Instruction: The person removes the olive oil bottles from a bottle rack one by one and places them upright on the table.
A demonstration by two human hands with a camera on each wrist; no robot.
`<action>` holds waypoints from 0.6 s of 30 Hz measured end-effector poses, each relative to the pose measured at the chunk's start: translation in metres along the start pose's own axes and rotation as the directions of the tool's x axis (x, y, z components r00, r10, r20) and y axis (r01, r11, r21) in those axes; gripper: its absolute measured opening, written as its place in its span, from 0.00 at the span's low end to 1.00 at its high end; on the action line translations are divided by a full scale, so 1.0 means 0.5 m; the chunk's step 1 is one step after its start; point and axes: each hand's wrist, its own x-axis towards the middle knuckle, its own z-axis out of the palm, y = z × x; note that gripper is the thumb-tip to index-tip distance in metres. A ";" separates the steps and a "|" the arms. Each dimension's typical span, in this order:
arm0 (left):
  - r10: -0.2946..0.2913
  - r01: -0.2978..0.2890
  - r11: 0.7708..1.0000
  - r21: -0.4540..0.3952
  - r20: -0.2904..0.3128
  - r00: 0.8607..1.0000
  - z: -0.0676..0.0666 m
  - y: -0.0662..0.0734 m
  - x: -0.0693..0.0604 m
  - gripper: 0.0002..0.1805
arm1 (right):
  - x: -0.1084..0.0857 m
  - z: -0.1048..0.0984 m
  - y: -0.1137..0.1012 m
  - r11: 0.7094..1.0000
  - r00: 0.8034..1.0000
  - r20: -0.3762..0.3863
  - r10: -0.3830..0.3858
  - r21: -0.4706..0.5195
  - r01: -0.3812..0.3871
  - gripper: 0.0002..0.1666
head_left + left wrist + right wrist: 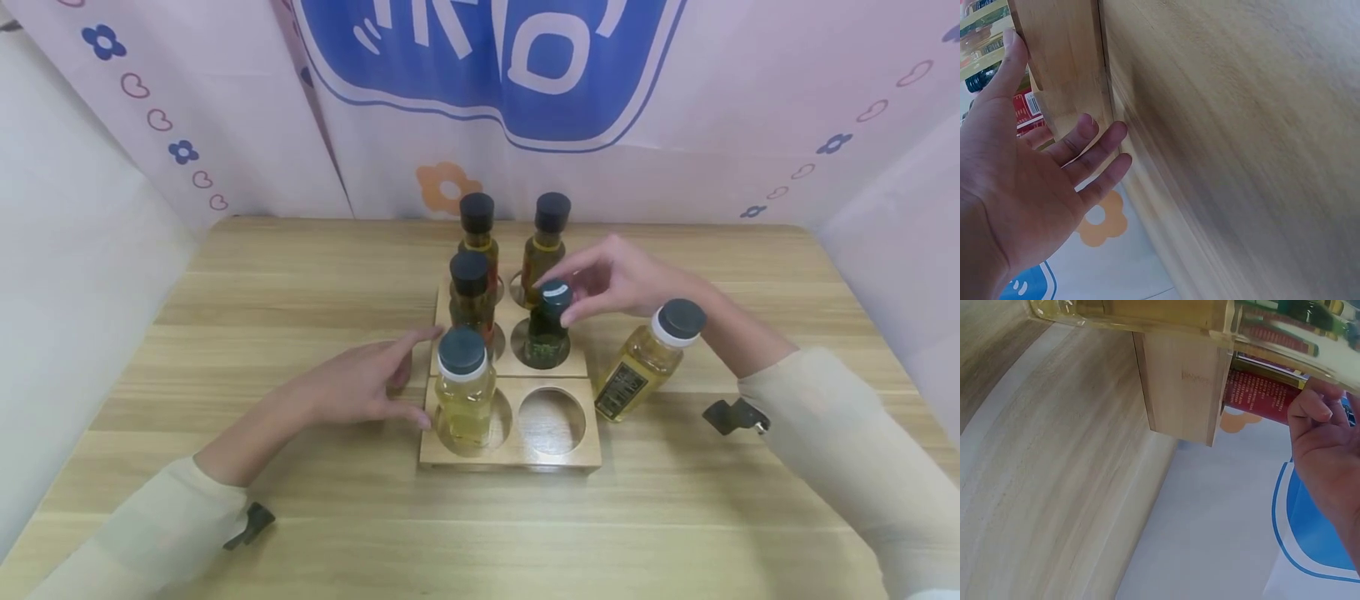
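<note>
A wooden rack (517, 460) with round holes stands mid-table. My right hand (626, 279) pinches the cap of a dark green bottle (546, 337), upright in the second-row right hole. My left hand (360, 379) spans the rack's left side, thumb and index fingertips at its edge. Beside it, a light yellow oil bottle (467, 400) stands in the front left hole. In the left wrist view, the left hand (1035, 169) has its fingers spread along the rack (1063, 56). The right wrist view shows the right hand (1329, 447) with curled fingers, partly cut off.
Black-capped bottles stand at the back left (477, 229), back right (551, 229) and second-row left (471, 296) of the rack. A yellow oil bottle (645, 367) with a dark cap stands right of the rack, beneath the right forearm. A printed cloth (637, 179) hangs behind the table.
</note>
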 end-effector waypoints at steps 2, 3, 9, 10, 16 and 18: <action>0.003 -0.003 1.000 -0.006 -0.001 1.000 0.000 0.000 0.000 0.65 | 0.002 0.002 0.002 0.999 1.000 0.005 -0.009 0.037 0.009 0.24; 0.004 -0.004 1.000 -0.009 -0.003 1.000 0.001 0.000 0.000 0.65 | 0.002 0.002 0.003 0.998 1.000 0.003 -0.015 0.054 0.014 0.24; 0.013 -0.013 1.000 -0.007 -0.011 1.000 -0.001 0.000 0.002 0.64 | 0.001 0.006 0.010 0.996 0.999 -0.014 -0.038 0.086 0.039 0.22; 0.014 -0.014 1.000 -0.007 -0.011 1.000 -0.002 0.000 0.001 0.64 | 0.002 0.007 0.010 0.996 0.999 -0.018 -0.037 0.083 0.039 0.22; 0.005 -0.005 1.000 -0.021 -0.001 1.000 -0.003 0.003 -0.001 0.65 | 0.003 0.010 0.009 0.994 0.998 -0.042 -0.043 0.096 0.046 0.21; 0.003 -0.003 1.000 -0.022 -0.002 1.000 -0.004 0.003 -0.001 0.65 | 0.003 0.011 0.008 0.992 0.998 -0.048 -0.049 0.115 0.054 0.21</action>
